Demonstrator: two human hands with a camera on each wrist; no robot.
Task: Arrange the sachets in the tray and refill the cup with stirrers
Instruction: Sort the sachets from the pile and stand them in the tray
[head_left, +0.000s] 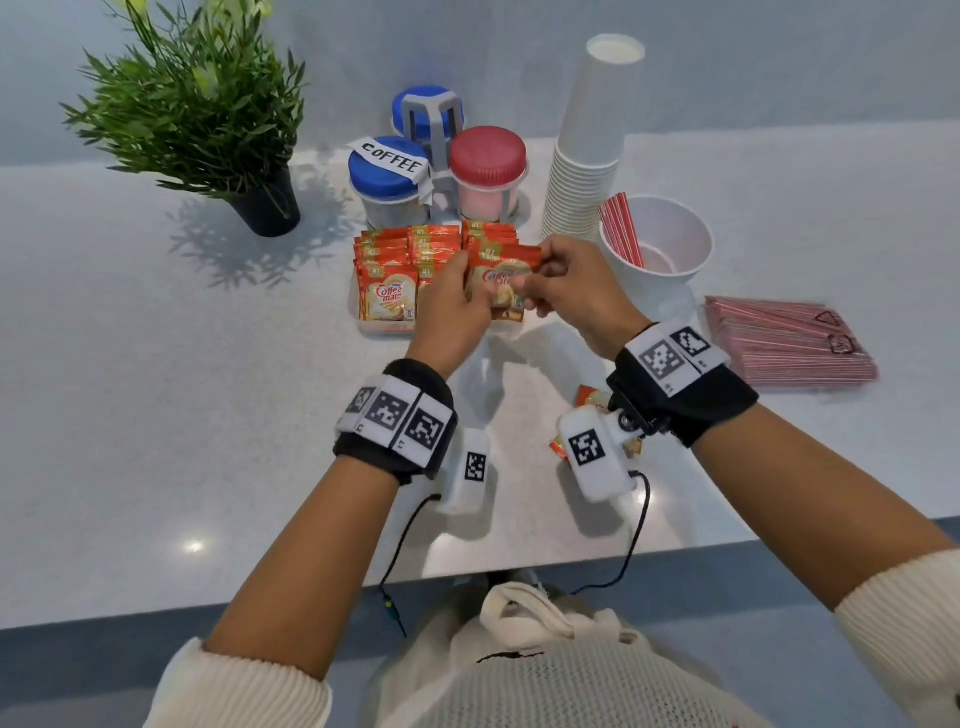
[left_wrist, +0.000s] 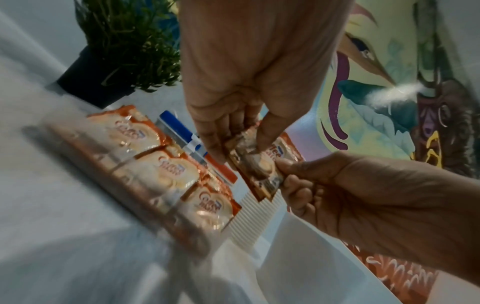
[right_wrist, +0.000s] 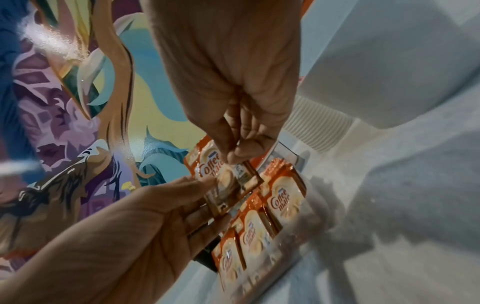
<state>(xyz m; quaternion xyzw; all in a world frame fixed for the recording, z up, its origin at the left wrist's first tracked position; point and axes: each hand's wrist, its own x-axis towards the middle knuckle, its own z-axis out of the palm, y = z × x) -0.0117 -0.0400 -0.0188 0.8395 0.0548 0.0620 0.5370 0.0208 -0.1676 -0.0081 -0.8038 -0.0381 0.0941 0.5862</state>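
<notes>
On the table (head_left: 156, 364), far left of the tray (head_left: 358, 312), stands a potted plant (head_left: 208, 114). The clear tray itself holds rows of orange sachets (head_left: 387, 296) standing packed together, with three lidded jars (head_left: 387, 182) just behind it. Over the tray's right part, the left hand (head_left: 452, 306) and the right hand (head_left: 571, 291) both pinch a held sachet (head_left: 501, 283), lifted above the rows; in the wrist views thumb and fingers of each hand close on its edges. Right of the tray rises a stack of paper cups (head_left: 587, 171), then a white cup (head_left: 665, 260) with a few red stirrers (head_left: 621, 228) leaning inside. Furthest right of the tray lies a packet of stirrers (head_left: 789, 343). A loose sachet (head_left: 592, 397) shows near the right wrist.
</notes>
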